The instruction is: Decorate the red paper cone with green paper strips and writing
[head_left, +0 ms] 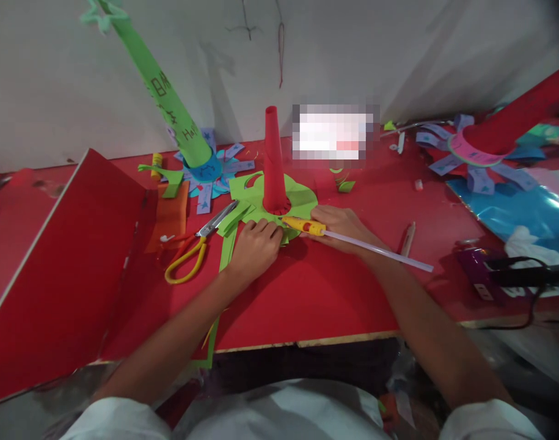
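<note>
A red paper cone [274,162] stands upright on a flat green paper piece [302,194], its fringed lower edge meeting the green. My right hand [341,226] is closed round a yellow glue gun [304,226], with a long translucent glue stick [380,249] poking out of its back end. The gun's nozzle points left, close to the foot of the cone. My left hand [258,244] has its fingers curled on the near edge of the green paper, just left of the nozzle; the fingertips are partly hidden. Yellow-handled scissors [187,260] lie left of my left hand.
A tall green paper tube [169,104] on a blue-and-purple petal base stands back left. At right is a similar red tube [522,119]. A folded red board [73,269] rises at left. A purple box with a black cable [483,275] sits near the right front edge.
</note>
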The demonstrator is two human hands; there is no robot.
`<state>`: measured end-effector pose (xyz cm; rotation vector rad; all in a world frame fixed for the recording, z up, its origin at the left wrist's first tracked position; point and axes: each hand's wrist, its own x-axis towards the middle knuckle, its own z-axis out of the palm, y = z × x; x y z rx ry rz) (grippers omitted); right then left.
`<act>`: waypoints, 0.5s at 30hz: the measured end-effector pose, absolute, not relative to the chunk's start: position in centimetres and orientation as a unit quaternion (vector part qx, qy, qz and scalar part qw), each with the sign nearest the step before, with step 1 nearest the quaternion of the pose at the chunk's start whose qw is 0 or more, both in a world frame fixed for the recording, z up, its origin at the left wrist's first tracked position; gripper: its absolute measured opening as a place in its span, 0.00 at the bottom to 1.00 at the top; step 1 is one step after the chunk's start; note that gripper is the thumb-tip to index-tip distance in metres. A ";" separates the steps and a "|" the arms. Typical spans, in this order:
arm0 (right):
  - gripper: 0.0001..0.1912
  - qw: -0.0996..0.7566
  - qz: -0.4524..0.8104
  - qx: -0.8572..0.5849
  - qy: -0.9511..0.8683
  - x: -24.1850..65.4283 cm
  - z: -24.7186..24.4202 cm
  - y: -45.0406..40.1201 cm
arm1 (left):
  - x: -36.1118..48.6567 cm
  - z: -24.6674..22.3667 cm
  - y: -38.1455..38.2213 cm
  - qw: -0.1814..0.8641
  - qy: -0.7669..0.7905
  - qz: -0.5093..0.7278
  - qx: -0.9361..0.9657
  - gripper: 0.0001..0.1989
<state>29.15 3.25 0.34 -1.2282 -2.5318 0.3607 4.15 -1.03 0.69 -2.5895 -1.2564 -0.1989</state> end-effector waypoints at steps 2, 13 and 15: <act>0.25 0.147 0.128 -0.425 -0.884 29.0 0.2 3.3 | 4.2 0.7 -1.2 0.128 -0.432 -0.067 -0.890 0.07; 0.23 0.139 0.125 -0.422 -0.887 28.8 0.0 3.4 | 3.9 0.6 -2.1 0.065 -0.427 -0.031 -0.901 0.18; 0.24 0.137 0.125 -0.418 -0.889 28.6 -0.1 3.3 | 3.9 0.7 -2.2 0.056 -0.432 -0.026 -0.900 0.21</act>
